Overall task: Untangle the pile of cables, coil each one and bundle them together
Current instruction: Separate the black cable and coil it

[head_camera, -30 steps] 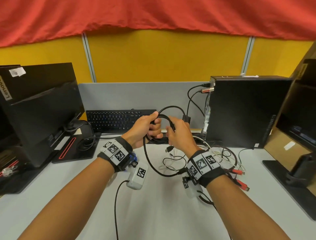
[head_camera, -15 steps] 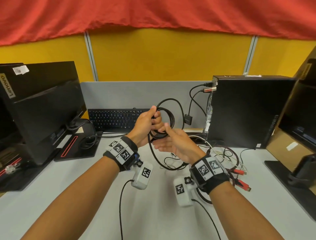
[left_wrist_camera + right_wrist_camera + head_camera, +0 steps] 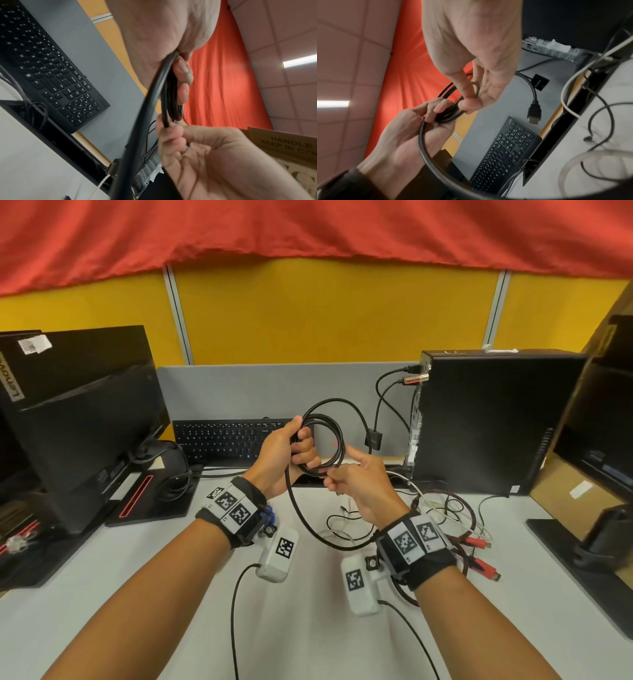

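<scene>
A black cable [image 3: 323,417] is wound into a few loops above the grey desk [image 3: 308,611]. My left hand [image 3: 294,450] grips the coil's left side, fingers curled round the strands [image 3: 154,92]. My right hand [image 3: 346,474] pinches the coil's lower right edge between thumb and fingers [image 3: 467,94], index finger stretched out. One end with a black plug [image 3: 534,113] hangs off the coil's right side. The tail drops to the desk under my right wrist. A tangle of dark red, white and thin black cables [image 3: 445,508] lies on the desk to the right.
A black keyboard [image 3: 229,436] leans on the grey partition behind the hands. A monitor [image 3: 82,422] and headset [image 3: 171,470] stand at left. A black PC tower [image 3: 489,419] with plugged-in cables, a cardboard box [image 3: 582,491] and a monitor stand [image 3: 599,542] are at right.
The right hand let go of its grip on the cable, turned palm up and now pinches the coil's lower edge. The left hand lifted the coil slightly, and the loops are rounder.
</scene>
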A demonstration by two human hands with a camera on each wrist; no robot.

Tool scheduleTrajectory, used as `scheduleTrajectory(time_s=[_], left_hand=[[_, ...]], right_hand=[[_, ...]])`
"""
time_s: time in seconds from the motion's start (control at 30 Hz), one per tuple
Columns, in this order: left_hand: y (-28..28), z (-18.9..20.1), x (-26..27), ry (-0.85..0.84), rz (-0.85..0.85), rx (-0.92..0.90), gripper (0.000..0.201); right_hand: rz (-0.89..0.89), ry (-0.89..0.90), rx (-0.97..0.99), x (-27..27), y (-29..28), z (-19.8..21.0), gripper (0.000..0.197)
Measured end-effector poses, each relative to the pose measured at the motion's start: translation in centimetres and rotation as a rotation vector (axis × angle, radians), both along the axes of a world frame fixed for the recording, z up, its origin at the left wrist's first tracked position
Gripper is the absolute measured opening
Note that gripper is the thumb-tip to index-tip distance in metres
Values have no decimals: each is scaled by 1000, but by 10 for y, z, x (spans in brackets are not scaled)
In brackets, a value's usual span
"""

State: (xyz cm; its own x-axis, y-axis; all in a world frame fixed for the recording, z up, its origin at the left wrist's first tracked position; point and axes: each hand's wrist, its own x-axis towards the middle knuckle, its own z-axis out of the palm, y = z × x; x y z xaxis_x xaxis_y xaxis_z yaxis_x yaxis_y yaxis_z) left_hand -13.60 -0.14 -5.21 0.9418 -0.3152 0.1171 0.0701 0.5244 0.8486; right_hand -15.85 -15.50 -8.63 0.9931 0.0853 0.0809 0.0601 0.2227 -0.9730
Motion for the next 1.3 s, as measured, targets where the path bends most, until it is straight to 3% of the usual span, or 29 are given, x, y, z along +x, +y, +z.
scheduleTrajectory(time_s=[0.07, 0.1, 0.43, 0.67, 1.0, 1.13, 1.3], left_hand=[[1, 0, -2, -6, 20, 40, 44], [2, 0, -4, -7, 23, 51, 44], [8, 8, -7, 43, -37, 136, 40], [9, 5, -6, 33, 13, 268, 41], [4, 7, -5, -43, 104, 315, 43], [5, 1, -7, -1, 34, 286, 52], [15, 0, -7, 38, -159, 239, 42]], right_hand=[[-48, -28, -80, 3, 0, -2, 79], [-71, -48, -104, 4, 0, -3, 81], [-166, -235, -196, 10, -2, -10, 64], [-196, -415, -406, 12, -1, -3, 75], [-191, -577, -513, 10, -2, -5, 43], [-242, -646, -472, 12, -3, -11, 43], [-290, -622, -436, 10, -4, -14, 36]])
